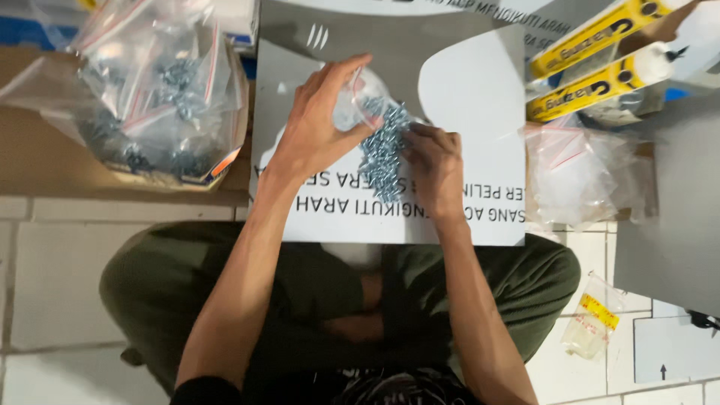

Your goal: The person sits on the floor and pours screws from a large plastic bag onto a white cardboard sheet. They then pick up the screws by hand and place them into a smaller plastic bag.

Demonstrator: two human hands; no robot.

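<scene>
1. Pale floor tiles [67, 277] lie under me, and across my lap rests a white printed board [480, 97] that carries the work; my dark green trousers [172, 285] show below its near edge.
2. My left hand [319, 124] is over the middle of the board, thumb and fingers pinched shut on the mouth of a small clear bag [360, 94], holding it up.
3. A heap of silvery screws [382, 150] sits just under that bag, between my two hands (some may be inside the plastic; I cannot tell where the bag ends).
4. My right hand [435, 169] rests at the heap's right side, fingers curled down into the screws; the fingertips are hidden, so whether they grip any is unclear.
5. Beyond the board's left edge, a cardboard box [30, 150] carries a large clear sack of filled screw bags [157, 90], its top cut off by the frame.
6. Past the right edge lies a pile of empty zip bags [585, 172], and at the far right corner two yellow-labelled tubes [600, 86], partly cut off.
7. One small bag with a yellow label [596, 322] lies alone on the tiles by my right knee.
8. Bare board shows along the far edge and the right side; the left and right borders are crowded.
</scene>
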